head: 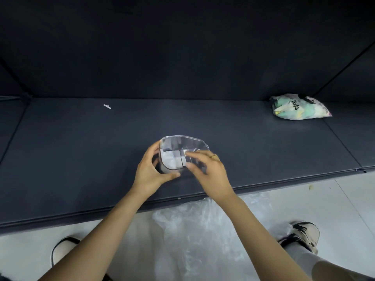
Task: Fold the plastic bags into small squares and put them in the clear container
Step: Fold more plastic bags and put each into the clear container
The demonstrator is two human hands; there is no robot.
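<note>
Your left hand grips the container by its left wall; your right hand pinches a folded bag just inside it.

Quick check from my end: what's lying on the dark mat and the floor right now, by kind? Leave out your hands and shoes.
Clear container, held by the left hand, with folded squares inside, too stacked to count: 1
Printed bag, stuffed full: 1
Loose clear plastic heap on the floor: 1
Small white scrap: 1
Total: 4
</note>
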